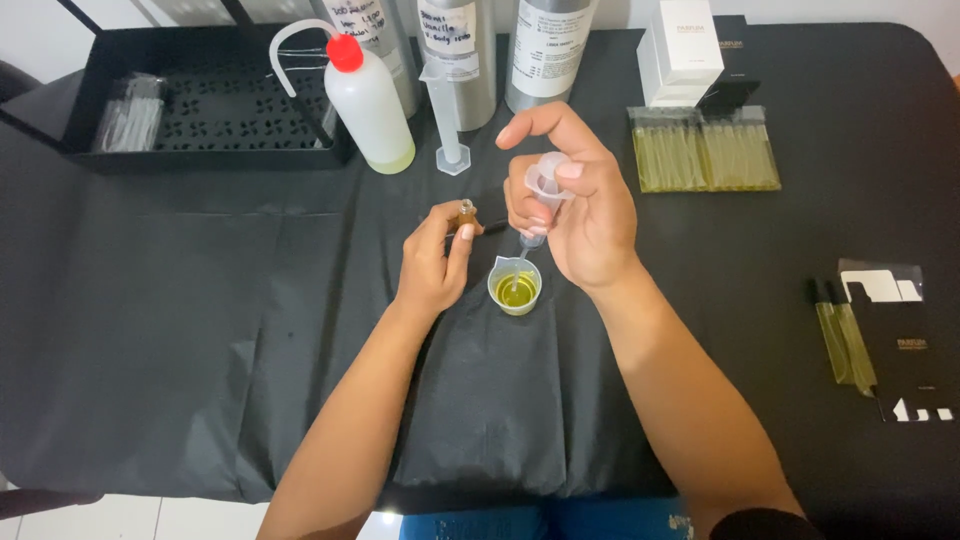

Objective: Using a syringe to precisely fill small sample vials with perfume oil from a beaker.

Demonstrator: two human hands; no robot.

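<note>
The right hand (585, 215) grasps a clear pipette (540, 195), its tip dipped into the small cup (515, 287) of yellow liquid at the middle of the table (200, 300). Just left of the cup, the left hand (435, 260) pinches a small amber vial (466, 214) upright. A wash bottle (368, 105) stands near the far edge

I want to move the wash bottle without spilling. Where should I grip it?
Grip the wash bottle round its plain white body, below the red cap, coming from the front right. It stands upright; the bent spout arcs off to the left, and the tray crowds that side.
</note>
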